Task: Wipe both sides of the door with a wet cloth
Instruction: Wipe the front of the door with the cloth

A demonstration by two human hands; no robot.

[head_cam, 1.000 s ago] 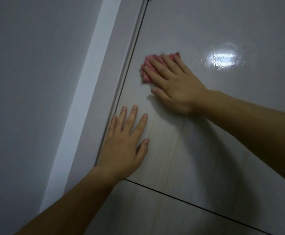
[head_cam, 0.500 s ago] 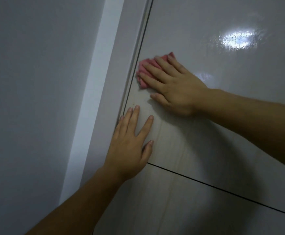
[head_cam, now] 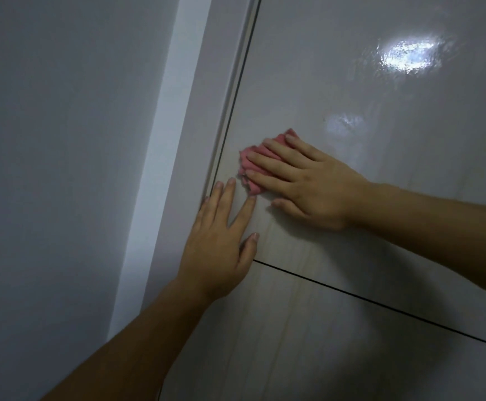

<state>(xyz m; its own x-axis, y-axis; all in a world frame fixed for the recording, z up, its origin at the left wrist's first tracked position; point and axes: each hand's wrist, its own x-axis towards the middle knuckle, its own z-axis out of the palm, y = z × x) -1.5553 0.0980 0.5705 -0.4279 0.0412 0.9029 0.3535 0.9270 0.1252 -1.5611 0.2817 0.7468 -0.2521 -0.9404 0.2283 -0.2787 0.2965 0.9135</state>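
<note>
Right hand (head_cam: pixel 308 186) presses pink cloth (head_cam: pixel 250 166) flat-fingered on door (head_cam: pixel 352 82); left hand (head_cam: pixel 221 241) splayed flat.

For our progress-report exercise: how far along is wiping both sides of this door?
Done: the pale glossy door shines wet above. In hand: the right hand presses a crumpled pink cloth near its edge; the left hand braces flat. Left: below the dark groove looks dull; the far side is unseen.

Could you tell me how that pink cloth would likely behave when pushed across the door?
Probably floppy: the pink cloth lies bunched under the flat right hand. It should slide easily, since the door looks glossy and wet.
</note>
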